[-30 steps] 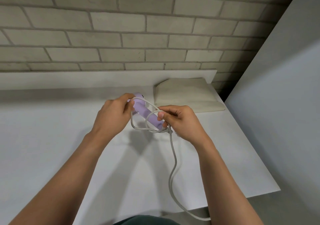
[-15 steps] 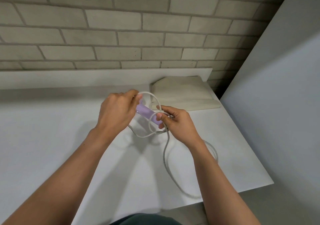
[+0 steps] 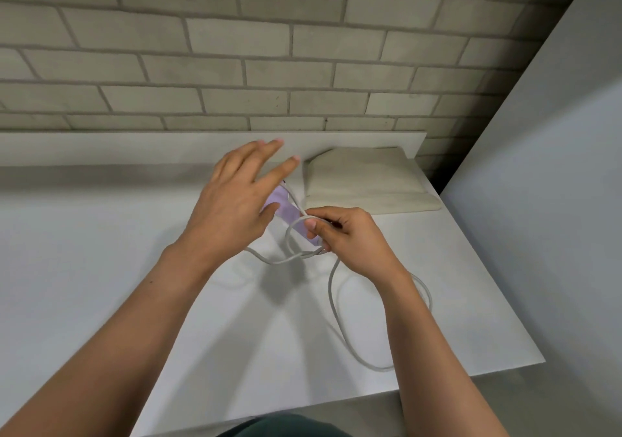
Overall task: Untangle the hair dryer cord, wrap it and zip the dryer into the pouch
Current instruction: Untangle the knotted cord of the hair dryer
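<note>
The right hand (image 3: 350, 238) pinches the grey cord (image 3: 333, 302) against the lower end of the one lilac hair dryer (image 3: 286, 213), held above the white table (image 3: 101, 268). The left hand (image 3: 235, 201) is spread open over the dryer's upper part, fingers extended, gripping nothing, and hides most of it. The single cord makes two loops by the right fingers, then trails in one slack curve toward the table's near edge. One beige pouch (image 3: 367, 181) lies flat just beyond, against the brick wall (image 3: 303, 49).

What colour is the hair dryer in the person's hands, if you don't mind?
The hair dryer is pale lilac, seen in the head view.
</note>
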`<state>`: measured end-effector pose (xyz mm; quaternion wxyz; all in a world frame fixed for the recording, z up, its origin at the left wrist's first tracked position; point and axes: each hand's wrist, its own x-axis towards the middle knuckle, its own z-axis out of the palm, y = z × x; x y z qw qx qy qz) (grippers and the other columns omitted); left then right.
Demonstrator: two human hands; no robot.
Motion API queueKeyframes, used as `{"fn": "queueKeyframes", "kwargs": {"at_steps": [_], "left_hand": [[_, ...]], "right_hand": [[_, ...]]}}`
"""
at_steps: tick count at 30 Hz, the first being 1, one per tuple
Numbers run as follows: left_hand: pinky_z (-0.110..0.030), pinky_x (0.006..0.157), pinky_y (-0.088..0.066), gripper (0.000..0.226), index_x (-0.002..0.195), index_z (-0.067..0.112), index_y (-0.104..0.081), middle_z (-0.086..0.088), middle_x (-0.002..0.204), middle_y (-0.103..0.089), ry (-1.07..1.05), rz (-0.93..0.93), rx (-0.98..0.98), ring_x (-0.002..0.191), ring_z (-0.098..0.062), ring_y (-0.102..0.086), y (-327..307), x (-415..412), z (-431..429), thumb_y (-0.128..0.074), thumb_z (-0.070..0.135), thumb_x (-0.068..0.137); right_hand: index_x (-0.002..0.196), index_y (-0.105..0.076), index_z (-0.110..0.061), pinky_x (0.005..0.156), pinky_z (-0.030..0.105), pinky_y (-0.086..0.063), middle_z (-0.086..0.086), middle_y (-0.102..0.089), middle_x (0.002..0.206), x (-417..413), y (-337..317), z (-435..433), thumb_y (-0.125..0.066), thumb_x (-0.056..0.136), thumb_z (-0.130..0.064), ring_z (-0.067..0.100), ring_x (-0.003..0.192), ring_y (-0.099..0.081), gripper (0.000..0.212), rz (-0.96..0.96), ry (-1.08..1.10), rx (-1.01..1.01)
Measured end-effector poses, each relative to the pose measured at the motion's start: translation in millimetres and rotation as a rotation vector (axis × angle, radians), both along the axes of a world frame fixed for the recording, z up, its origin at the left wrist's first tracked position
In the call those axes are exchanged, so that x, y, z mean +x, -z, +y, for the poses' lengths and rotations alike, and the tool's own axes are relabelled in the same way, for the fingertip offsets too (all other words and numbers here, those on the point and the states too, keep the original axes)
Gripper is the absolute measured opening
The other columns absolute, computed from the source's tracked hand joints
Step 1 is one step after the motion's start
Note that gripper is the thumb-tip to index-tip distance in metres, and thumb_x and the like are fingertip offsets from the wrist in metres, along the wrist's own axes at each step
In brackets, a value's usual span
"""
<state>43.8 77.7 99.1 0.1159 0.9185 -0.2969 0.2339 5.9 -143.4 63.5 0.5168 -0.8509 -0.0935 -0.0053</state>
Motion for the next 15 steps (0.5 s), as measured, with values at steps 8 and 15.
{"fn": "queueKeyframes", "kwargs": {"at_steps": [8, 15], "left_hand": [[-0.032, 0.083, -0.035, 0.023, 0.12, 0.032, -0.063, 0.001, 0.11, -0.072, -0.172, 0.277, 0.384, 0.095, -0.028, -0.065, -29.1, -13.5, -5.3, -0.057, 0.042, 0.1], [-0.031, 0.057, -0.038, 0.017, 0.104, 0.035, -0.064, 0.011, 0.088, -0.046, -0.119, 0.224, 0.252, 0.072, -0.021, -0.052, -5.9, -15.3, -11.2, -0.05, 0.025, 0.102]], "right_hand": [[0.114, -0.079, -0.029, 0.081, 0.043, -0.059, -0.015, -0.074, 0.081, -6.4, 2.6, 11.1, -0.064, 0.103, -0.029, 0.015, 0.083, -0.068, 0.019, 0.015, -0.02, -0.088], [0.113, -0.078, -0.027, 0.074, 0.028, -0.059, -0.012, -0.074, 0.079, -7.4, 1.8, 16.4, -0.065, 0.102, -0.026, 0.013, 0.071, -0.073, 0.017, -0.038, 0.097, 0.027]]}}
